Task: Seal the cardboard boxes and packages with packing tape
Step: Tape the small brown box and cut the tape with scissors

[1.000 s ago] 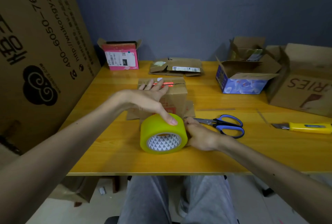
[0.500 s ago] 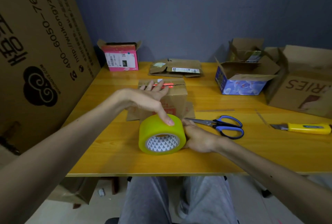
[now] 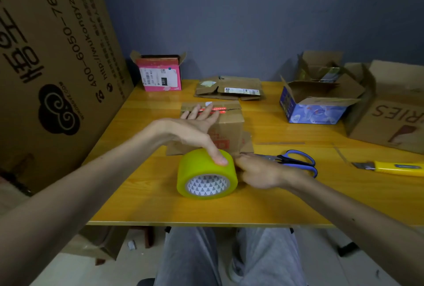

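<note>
At the near-centre of the counter (image 3: 149, 207) the yellow tape roll (image 3: 199, 171) stands on its rim, core w/ triangle print facing us. Our left hand (image 3: 192, 129) reaches over it. Its fingers are stretched out and spread, tips lying on top of the small box (image 3: 229, 125) just behind the roll, and the thumb is pressed flat on the roll's top, so it grips nothing. Our right hand (image 3: 259, 173) sits against the roll's right side, fingers curled in toward the tape edge. The tips are hidden, so we can't tell if they've got a tape end or nothing.

The small box is brown w/ a red strip across the top, bottom flaps splayed on the counter.

The scissors (image 3: 296, 161), blue handles, lie just right of the right hand, blades partly hidden by it. Further right is a yellow utility knife (image 3: 394, 167).

Along the back, L to R:
- pink box (image 3: 160, 74) w/ label
- flattened carton (image 3: 229, 88)
- blue box (image 3: 314, 111) w/ flaps up
- brown carton (image 3: 321, 65) behind the blue box
- big brown box (image 3: 394, 120) at far right

A large printed cardboard sheet (image 3: 57, 56) leans at the counter's left.
</note>
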